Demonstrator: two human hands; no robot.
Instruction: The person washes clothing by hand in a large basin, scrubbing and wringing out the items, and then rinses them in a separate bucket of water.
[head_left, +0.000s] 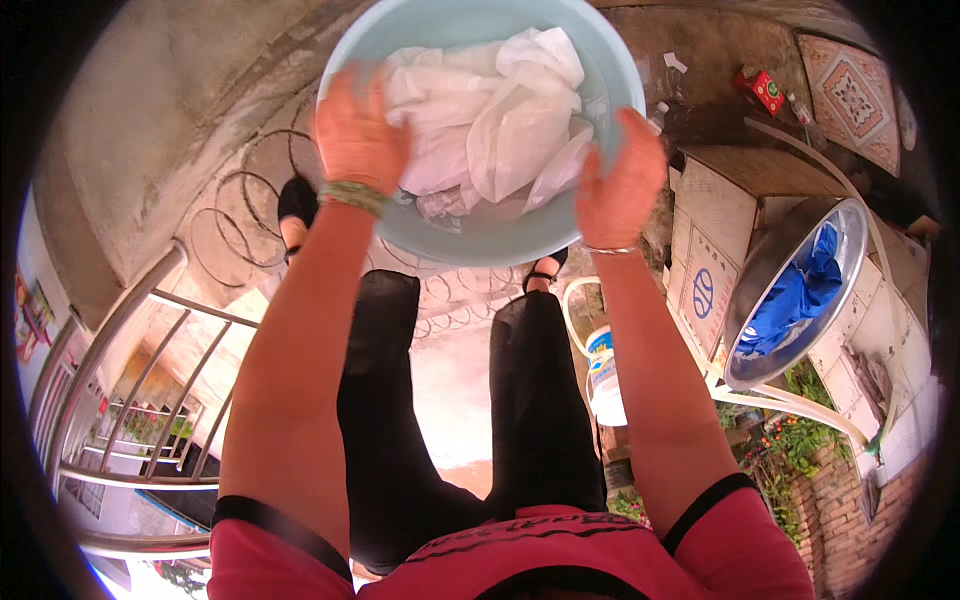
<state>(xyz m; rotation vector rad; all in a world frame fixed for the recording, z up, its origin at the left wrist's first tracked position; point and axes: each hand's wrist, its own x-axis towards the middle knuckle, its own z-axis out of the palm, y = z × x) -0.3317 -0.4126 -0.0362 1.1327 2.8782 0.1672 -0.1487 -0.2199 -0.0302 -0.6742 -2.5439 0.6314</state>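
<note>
A round pale blue plastic basin (480, 244) stands in front of me, cut off by the top edge of the view. Wet white cloth (517, 135) lies bunched inside it, with a little clear water around the cloth. Over the basin's left side is my left hand (361, 139), blurred, fingers spread and close to the cloth. My right hand (626, 184), also blurred, is at the right rim with its thumb apart from the fingers. Neither hand is closed around anything. The basin itself looks sharp.
At right, a metal bowl (795, 292) with blue cloth (799, 296) sits on a tiled ledge (881, 337) beside a hose (787, 401). A white bucket (606, 375) stands below my right arm. A metal railing (150, 382) is at left; coiled wire (240, 202) lies nearby.
</note>
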